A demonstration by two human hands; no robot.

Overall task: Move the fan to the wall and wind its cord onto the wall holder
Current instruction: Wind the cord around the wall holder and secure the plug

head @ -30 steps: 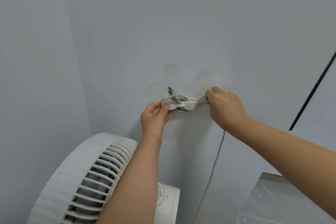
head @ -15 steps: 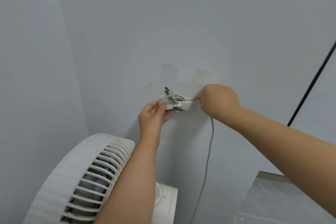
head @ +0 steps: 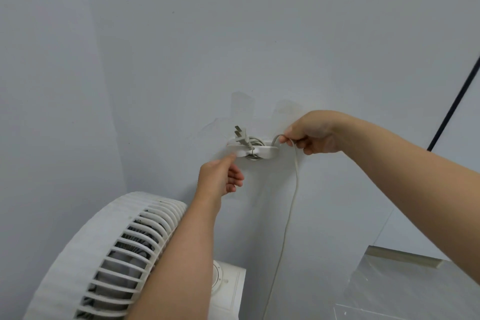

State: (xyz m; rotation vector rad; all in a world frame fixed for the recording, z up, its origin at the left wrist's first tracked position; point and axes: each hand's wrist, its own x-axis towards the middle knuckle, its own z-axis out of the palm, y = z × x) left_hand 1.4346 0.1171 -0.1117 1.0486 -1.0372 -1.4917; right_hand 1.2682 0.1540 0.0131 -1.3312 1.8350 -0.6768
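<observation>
A white fan [head: 114, 254] with a ribbed grille stands at the lower left, close to the grey wall, its base [head: 228, 291] behind my left forearm. On the wall sits a white cord holder [head: 262, 152] with loops of cord wound behind it and the plug [head: 240, 136] sticking up at its left end. My right hand [head: 311, 135] pinches the white cord [head: 291, 205] just right of the holder; the cord hangs down from there. My left hand [head: 220, 176] is below the holder, its fingertip touching the holder's left end.
Two walls meet in a corner at the left [head: 109, 86]. A black line [head: 454, 104] runs diagonally down the wall at the right. A clear plastic-covered box [head: 405, 291] sits at the lower right.
My right hand has pulled the cord out to the right of the holder. My left hand has dropped from gripping the holder's left end to just below it.
</observation>
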